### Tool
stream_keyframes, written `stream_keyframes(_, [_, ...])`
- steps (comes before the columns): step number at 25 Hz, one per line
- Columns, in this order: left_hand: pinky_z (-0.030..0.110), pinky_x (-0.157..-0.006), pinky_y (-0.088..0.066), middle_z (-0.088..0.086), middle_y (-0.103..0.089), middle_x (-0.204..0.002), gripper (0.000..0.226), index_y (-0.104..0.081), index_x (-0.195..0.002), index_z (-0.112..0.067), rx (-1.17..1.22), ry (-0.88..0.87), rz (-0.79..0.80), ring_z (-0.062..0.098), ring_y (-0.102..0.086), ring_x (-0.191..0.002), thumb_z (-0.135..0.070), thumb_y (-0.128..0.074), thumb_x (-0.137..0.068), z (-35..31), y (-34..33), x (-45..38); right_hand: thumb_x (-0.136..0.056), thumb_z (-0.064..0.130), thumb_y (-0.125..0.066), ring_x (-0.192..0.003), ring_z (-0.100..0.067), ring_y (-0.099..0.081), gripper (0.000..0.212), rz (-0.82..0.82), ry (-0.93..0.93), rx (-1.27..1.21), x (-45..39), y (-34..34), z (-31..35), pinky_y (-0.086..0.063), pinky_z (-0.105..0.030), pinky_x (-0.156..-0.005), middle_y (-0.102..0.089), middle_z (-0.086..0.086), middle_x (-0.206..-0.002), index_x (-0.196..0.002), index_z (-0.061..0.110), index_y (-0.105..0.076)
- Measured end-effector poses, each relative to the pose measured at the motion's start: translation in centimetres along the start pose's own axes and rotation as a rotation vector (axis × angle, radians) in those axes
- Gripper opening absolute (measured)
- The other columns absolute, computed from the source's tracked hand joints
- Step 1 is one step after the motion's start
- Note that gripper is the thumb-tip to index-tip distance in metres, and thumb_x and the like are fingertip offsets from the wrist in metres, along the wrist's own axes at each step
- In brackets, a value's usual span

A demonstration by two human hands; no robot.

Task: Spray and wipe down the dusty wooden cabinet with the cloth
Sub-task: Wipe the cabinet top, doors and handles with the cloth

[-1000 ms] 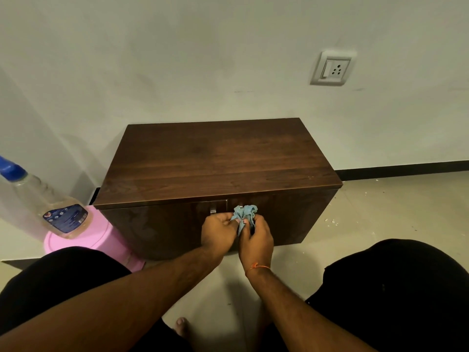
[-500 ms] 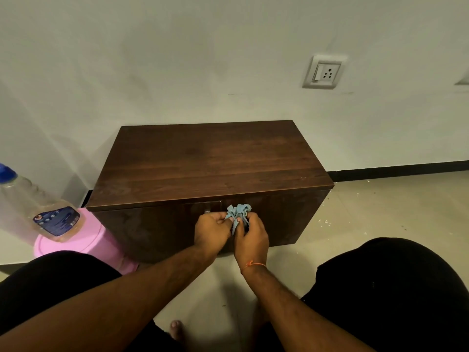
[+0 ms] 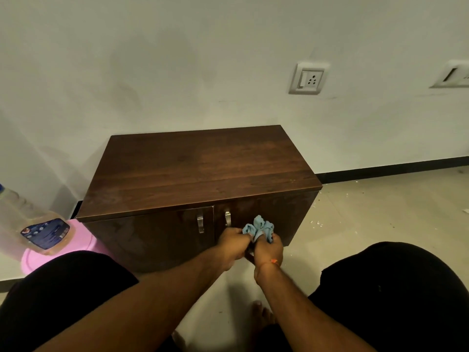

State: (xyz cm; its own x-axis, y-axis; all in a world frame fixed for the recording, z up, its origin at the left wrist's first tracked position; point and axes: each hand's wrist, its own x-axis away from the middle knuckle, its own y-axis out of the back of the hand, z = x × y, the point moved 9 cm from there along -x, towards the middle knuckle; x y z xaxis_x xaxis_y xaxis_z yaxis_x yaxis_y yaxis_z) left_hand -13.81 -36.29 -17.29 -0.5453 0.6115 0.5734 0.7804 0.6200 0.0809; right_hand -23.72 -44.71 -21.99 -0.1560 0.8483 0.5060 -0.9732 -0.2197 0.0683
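Observation:
A low dark wooden cabinet (image 3: 203,168) stands against the white wall, with two doors and two metal handles (image 3: 200,223) on its front. A small crumpled light-blue cloth (image 3: 258,228) is bunched between both hands in front of the right door. My left hand (image 3: 232,246) grips its left side. My right hand (image 3: 269,250), with an orange thread on the wrist, grips its right side. A clear bottle (image 3: 35,229) with amber liquid and a blue label stands at the far left on a pink stool (image 3: 83,243).
My two knees in black fabric fill the lower left and lower right. A bare foot (image 3: 262,313) rests on the light tiled floor. A wall socket (image 3: 308,78) sits above the cabinet, another at the right edge. White crumbs lie on the floor right of the cabinet.
The view has pulled back and shifted, so both door handles now show. Both hands, still holding the cloth, sit lower and further right on the cabinet's front.

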Motion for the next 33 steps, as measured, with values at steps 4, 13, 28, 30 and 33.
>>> stream_keyframes(4, [0.039, -0.107, -0.057, 0.002, -0.078, -0.123, 0.027, -0.073, -0.127, -0.029, 0.217, 0.001, 0.126, 0.019, -0.073, -0.114, -0.028, -0.054, -0.108, -0.2, -9.6, -1.8, -0.101, 0.021, -0.067, -0.097, -0.032, -0.072, 0.021, -0.241, -0.058, -0.261, -4.2, 5.1, 2.6, -0.058, -0.039, -0.094, -0.077, -0.012, -0.116, -0.119, 0.013, -0.074])
stream_keyframes(13, [0.036, -0.109, -0.056, 0.003, -0.078, -0.126, 0.035, -0.075, -0.126, -0.029, 0.334, 0.089, 0.256, 0.02, -0.073, -0.119, -0.022, -0.043, -0.112, -4.1, -13.7, -3.4, -0.095, 0.017, -0.076, -0.104, -0.026, -0.074, 0.032, -0.311, 0.099, -0.31, -5.9, 7.4, 8.2, -0.058, -0.037, -0.097, -0.079, -0.005, -0.116, -0.127, 0.014, -0.076])
stream_keyframes(28, [0.037, -0.098, -0.061, 0.0, -0.082, -0.113, 0.028, -0.073, -0.121, -0.022, 0.344, -0.351, 0.039, 0.018, -0.077, -0.109, -0.036, -0.077, -0.096, -15.4, -1.3, 7.1, -0.09, 0.018, -0.083, -0.113, -0.01, -0.074, 0.04, 0.077, 0.564, -0.357, 6.9, 3.3, 18.7, -0.063, -0.034, -0.093, -0.079, 0.007, -0.119, -0.128, 0.026, -0.075])
stream_keyframes(30, [0.036, -0.091, -0.064, 0.001, -0.082, -0.116, 0.038, -0.069, -0.126, -0.022, 0.341, -0.419, 0.009, 0.017, -0.079, -0.105, -0.031, -0.082, -0.092, -16.9, 3.4, 9.7, -0.092, 0.012, -0.08, -0.112, -0.011, -0.075, 0.038, 0.272, 0.626, -0.347, 10.7, 0.3, 20.1, -0.062, -0.033, -0.092, -0.08, 0.005, -0.117, -0.127, 0.025, -0.075])
stream_keyframes(33, [0.038, -0.091, -0.065, 0.0, -0.082, -0.118, 0.039, -0.071, -0.128, -0.025, 0.196, -0.503, -0.059, 0.021, -0.078, -0.111, -0.03, -0.083, -0.092, -17.4, 11.8, 14.3, -0.093, 0.008, -0.079, -0.112, -0.011, -0.075, 0.038, 0.539, 0.74, -0.231, 16.8, -4.9, 21.2, -0.062, -0.027, -0.091, -0.08, 0.004, -0.117, -0.129, 0.017, -0.074])
